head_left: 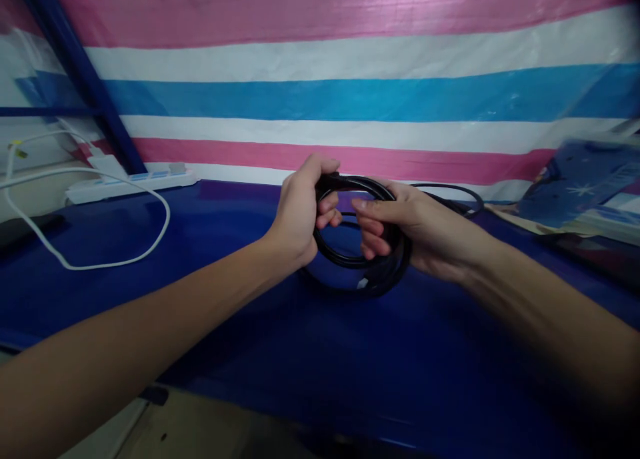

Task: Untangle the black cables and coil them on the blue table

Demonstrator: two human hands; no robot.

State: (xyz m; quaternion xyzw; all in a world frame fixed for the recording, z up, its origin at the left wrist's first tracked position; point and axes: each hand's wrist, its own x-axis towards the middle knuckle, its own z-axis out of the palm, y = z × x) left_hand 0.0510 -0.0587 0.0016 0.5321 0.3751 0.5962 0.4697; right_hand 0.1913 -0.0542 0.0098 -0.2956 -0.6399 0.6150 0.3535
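Observation:
A black cable (345, 261) is wound into a round coil of several loops, held up just over the blue desktop. My left hand (306, 209) grips the coil's left side, its fingers curled through the ring and its thumb at the top. On the opposite side my right hand (400, 222) is closed around the loops, thumb pointing left. A small white patch, perhaps a tag, shows at the bottom of the coil. Behind my right hand, a length of black cable trails off to the right across the desk.
On the left, a white power strip (133, 185) stands along the back of the desk (215, 245), with a looping white cord (113, 267) in front. A dark flat object (30, 232) lies at far left. At right are a blue starred packet (575, 182) and a striped sheet (325, 99) behind.

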